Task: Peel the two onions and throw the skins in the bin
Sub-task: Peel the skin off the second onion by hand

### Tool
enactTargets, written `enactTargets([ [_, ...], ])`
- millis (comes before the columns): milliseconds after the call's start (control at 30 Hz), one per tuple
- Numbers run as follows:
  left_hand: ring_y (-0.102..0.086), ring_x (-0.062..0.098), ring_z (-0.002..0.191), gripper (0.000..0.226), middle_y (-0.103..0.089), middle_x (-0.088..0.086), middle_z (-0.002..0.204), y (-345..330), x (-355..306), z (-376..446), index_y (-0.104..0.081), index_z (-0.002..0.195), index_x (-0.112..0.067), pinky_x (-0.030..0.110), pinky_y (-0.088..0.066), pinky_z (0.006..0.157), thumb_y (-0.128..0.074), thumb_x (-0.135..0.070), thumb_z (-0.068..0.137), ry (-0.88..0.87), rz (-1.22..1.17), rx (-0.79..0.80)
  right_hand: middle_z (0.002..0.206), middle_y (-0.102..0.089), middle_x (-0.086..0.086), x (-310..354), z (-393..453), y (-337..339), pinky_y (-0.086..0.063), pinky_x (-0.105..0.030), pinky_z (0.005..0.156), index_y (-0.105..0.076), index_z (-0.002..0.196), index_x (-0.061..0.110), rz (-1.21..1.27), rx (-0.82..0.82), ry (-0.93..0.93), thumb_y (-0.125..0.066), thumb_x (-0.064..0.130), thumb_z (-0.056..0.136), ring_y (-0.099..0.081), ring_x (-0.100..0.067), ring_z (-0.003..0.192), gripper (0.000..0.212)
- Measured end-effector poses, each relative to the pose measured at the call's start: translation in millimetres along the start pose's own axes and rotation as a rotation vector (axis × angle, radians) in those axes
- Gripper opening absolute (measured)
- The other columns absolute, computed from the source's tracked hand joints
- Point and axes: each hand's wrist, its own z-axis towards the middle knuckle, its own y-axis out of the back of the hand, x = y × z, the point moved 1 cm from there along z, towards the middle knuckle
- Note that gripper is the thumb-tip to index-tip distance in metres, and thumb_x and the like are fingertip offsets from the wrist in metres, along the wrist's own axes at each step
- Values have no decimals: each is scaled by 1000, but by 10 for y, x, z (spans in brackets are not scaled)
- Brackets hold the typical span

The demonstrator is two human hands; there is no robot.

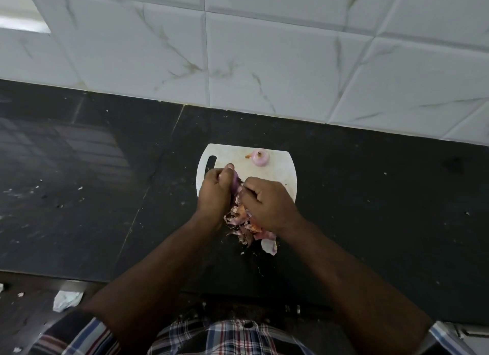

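Observation:
A peeled pink onion [260, 157] sits at the far side of a white cutting board [230, 153]. My left hand [215, 192] grips a second, purple onion [235, 182] over the board's near edge; most of it is hidden by the fingers. My right hand [267, 202] is right beside it, its curled fingers pinching a strip of skin at the onion. A heap of pink and orange onion skins [247, 226] lies under and between my hands, spilling onto the black counter [105, 182]. No bin is in view.
A white marble-tiled wall [264, 50] rises behind the counter. Small crumbs dot the counter's surface. Past the counter's front edge, at lower left, a crumpled white scrap [66, 300] lies on the floor.

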Motion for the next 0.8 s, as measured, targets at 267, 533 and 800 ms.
enactTargets([
  [267, -39, 13, 43, 38, -50, 12, 71, 33, -16, -98, -57, 88, -11, 17, -29, 37, -42, -41, 104, 231, -333, 130, 120, -71, 5, -260, -32, 77, -51, -31, 99, -67, 126, 22, 108, 66, -256, -69, 22, 91, -65, -11, 109, 35],
  [533, -34, 15, 47, 43, -48, 16, 80, -16, 88, -55, -57, 99, -7, 20, -27, 39, -42, -47, 102, 187, -237, 222, 73, -58, 1, -183, 115, 122, -43, -38, 62, -50, 82, 19, -155, 237, -33, -49, 25, 101, -54, -20, 68, 20],
  [800, -55, 13, 59, 44, -62, 0, 69, 91, 189, 53, -61, 90, -1, 27, -41, 55, -50, -42, 101, -1, 38, -7, 69, -67, -2, -55, -61, -119, -56, -38, 62, -65, 76, 20, 361, 71, -143, -59, 28, 96, -68, -20, 64, 22],
])
